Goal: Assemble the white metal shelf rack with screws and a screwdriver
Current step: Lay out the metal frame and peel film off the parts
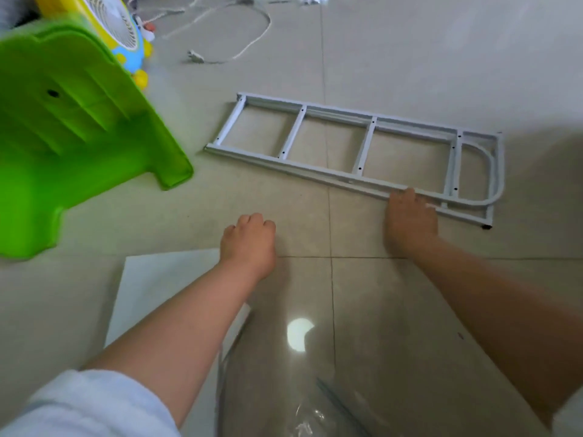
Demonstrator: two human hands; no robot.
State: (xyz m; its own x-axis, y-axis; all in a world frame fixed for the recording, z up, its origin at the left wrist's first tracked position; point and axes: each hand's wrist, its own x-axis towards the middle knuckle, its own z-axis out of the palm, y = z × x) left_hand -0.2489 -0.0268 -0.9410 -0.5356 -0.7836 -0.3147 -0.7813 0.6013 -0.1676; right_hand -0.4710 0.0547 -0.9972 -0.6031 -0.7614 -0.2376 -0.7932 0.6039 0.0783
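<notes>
A white metal side frame (366, 143) of the rack lies flat on the tiled floor, shaped like a ladder with several cross rungs and a curved end at the right. My right hand (410, 219) grips its near rail close to the curved end, fingers curled over the bar. My left hand (249, 241) hovers over the bare floor to the left of it, fingers curled into a loose fist with nothing visible in it. No screws or screwdriver are in view.
A green plastic stool (72, 134) lies tipped at the left, with a yellow and blue toy fan (116, 33) behind it. A white cord (239, 36) loops at the top. A white sheet (151, 285) and clear plastic wrap (284, 389) lie near me.
</notes>
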